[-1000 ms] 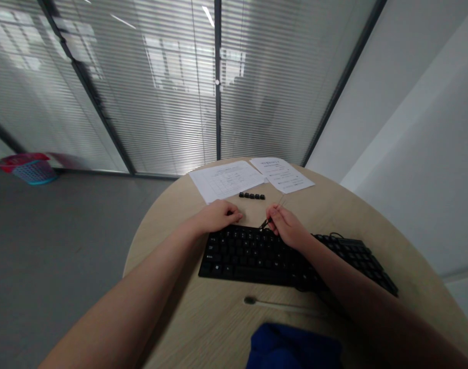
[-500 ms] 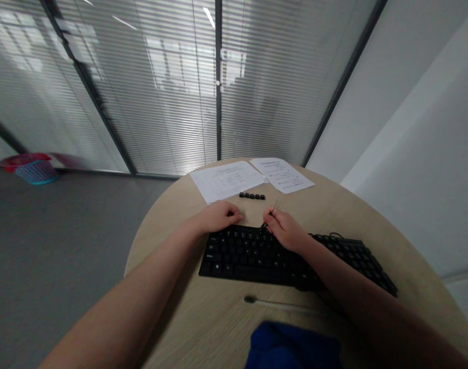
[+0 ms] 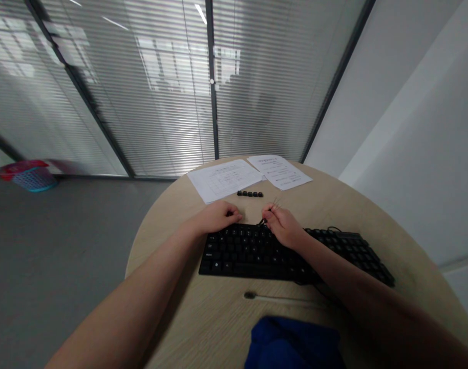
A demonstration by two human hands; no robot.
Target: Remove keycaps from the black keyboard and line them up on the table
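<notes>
A black keyboard lies on the round wooden table. My left hand rests at its far left edge with curled fingers; a dark spot shows between finger and thumb, and what they hold, if anything, is hidden. My right hand is closed around a small tool with thin wire prongs and a black loop-like end, which looks like a wire keycap puller. The prongs point up and away from the keys. Beyond both hands, several black keycaps sit in a short row.
Two printed sheets, a left one and a right one, lie at the table's far side. Nearer me are a thin brush with a dark head and a blue cloth. A red and blue basket stands on the floor.
The view has shifted slightly. My right hand has turned the wire tool a little, its black end now tilted more to the left. My left hand keeps its place.
</notes>
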